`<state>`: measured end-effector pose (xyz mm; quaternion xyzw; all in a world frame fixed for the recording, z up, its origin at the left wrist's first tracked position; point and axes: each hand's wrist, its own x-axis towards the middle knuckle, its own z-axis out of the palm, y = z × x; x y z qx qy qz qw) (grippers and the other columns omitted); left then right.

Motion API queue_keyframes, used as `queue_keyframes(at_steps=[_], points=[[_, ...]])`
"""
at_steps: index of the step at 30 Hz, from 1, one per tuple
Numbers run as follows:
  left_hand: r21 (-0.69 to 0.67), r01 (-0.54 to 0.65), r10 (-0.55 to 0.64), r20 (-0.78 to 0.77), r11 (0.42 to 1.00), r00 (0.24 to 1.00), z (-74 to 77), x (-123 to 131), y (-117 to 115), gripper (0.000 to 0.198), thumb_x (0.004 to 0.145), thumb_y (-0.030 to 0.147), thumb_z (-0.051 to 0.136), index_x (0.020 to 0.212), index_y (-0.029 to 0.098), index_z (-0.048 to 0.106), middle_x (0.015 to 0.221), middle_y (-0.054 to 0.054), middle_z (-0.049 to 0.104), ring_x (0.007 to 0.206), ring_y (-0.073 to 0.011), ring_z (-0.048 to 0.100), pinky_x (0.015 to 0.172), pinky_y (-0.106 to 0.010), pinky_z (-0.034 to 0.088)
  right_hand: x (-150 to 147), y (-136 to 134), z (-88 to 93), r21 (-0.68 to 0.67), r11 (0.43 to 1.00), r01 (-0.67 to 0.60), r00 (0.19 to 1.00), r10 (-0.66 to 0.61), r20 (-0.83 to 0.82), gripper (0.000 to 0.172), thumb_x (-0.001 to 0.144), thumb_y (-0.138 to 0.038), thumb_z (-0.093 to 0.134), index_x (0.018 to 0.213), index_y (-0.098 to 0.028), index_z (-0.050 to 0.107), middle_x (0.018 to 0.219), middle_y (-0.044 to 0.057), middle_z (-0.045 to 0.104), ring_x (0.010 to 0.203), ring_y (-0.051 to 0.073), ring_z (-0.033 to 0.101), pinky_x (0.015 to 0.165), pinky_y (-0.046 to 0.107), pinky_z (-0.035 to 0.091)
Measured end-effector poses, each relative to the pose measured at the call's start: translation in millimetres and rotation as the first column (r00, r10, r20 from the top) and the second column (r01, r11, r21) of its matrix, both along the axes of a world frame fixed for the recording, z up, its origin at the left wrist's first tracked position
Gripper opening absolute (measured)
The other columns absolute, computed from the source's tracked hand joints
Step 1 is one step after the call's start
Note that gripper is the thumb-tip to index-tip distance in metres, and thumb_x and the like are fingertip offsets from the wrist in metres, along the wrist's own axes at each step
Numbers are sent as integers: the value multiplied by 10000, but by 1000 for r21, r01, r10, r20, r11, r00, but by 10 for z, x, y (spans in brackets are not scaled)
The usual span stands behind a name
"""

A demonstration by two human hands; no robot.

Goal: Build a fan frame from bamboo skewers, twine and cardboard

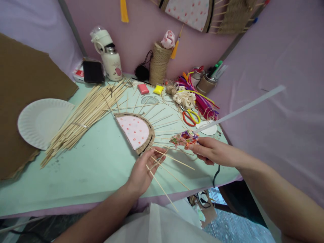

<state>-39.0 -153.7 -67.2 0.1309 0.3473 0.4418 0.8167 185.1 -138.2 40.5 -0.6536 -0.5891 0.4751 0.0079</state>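
A half-round fan piece [135, 130] with pink dotted fabric and a woven twine rim lies on the pale green table [88, 168], thin wooden sticks radiating from it. My left hand [141, 170] rests on the rim's near end, fingers closed over a few of those sticks. My right hand [211, 152] is to the right, pinching a small piece of flowered fabric [184, 137] together with a long translucent glue stick [243, 108] that points up and right. A black cord hangs below that hand.
A heap of wooden sticks [83, 114] and a white paper plate [42, 121] lie left, on brown cardboard [22, 84]. At the back stand a white flask [109, 57], a twine spool [159, 64], scissors [191, 117], coloured pipe cleaners [199, 98] and a pen cup [205, 82].
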Motion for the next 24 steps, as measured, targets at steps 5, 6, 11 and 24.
queue_keyframes(at_steps=[5, 6, 11, 24], points=[[10, 15, -15, 6, 1000, 1000, 14, -4, 3, 196, 833, 314, 625, 808, 146, 724, 962, -81, 706, 1047, -200, 601, 980, -337, 475, 311, -282, 0, 165, 971, 173, 984, -178, 19, 543, 812, -715, 446, 611, -211, 440, 501, -11, 447, 476, 112, 396, 454, 254, 325], [13, 16, -16, 5, 1000, 1000, 12, -4, 3, 199, 835, 315, 624, 810, 146, 724, 962, -82, 706, 1052, -201, 599, 983, -339, 472, 402, -366, -17, 193, 956, 219, 973, -229, 28, 538, 807, -718, 446, 614, -216, 434, 506, -8, 451, 480, 116, 389, 455, 260, 318], [17, 18, -18, -16, 1000, 1000, -9, -3, 4, 199, 836, 314, 619, 824, 147, 725, 977, -87, 712, 1091, -217, 595, 996, -344, 464, 854, -779, -226, 355, 867, 350, 883, -432, 184, 491, 848, -657, 411, 634, -218, 461, 550, 6, 467, 530, 147, 422, 520, 290, 372], [2, 0, 0, -23, 1000, 1000, -17, 19, 21, 183, 813, 306, 642, 819, 146, 729, 982, -97, 719, 1073, -216, 614, 980, -337, 482, 1346, -781, -1068, 505, 851, 142, 735, -433, 523, 551, 854, -431, 451, 1279, -92, 540, 1075, 205, 598, 985, 323, 599, 872, 433, 472]])
